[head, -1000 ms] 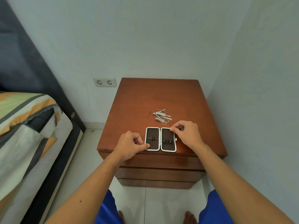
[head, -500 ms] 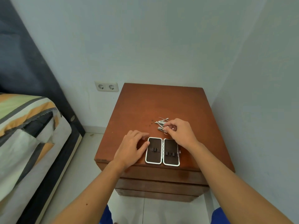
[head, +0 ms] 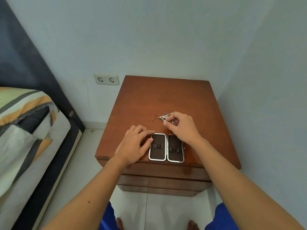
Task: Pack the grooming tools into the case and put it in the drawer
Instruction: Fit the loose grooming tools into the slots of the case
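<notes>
A small case (head: pixel 166 147) lies open flat near the front edge of the brown nightstand (head: pixel 166 97), showing two dark halves with silver rims and elastic loops. Behind it sits a little pile of silver grooming tools (head: pixel 163 117), partly hidden by my right hand (head: pixel 181 127), whose fingertips pinch at the pile. My left hand (head: pixel 134 145) rests flat on the top, fingertips touching the case's left rim. The drawer fronts (head: pixel 162 181) below are closed.
A bed with a striped cover (head: pixel 25 130) and dark frame stands at the left. A double wall socket (head: pixel 106 79) is beside the nightstand. Walls close in behind and on the right. My blue shorts and bare feet show over white floor tiles.
My right hand left the case's right edge and moved back to the tool pile, closing its fingers there. My left hand spread flat beside the case. The view tilted slightly.
</notes>
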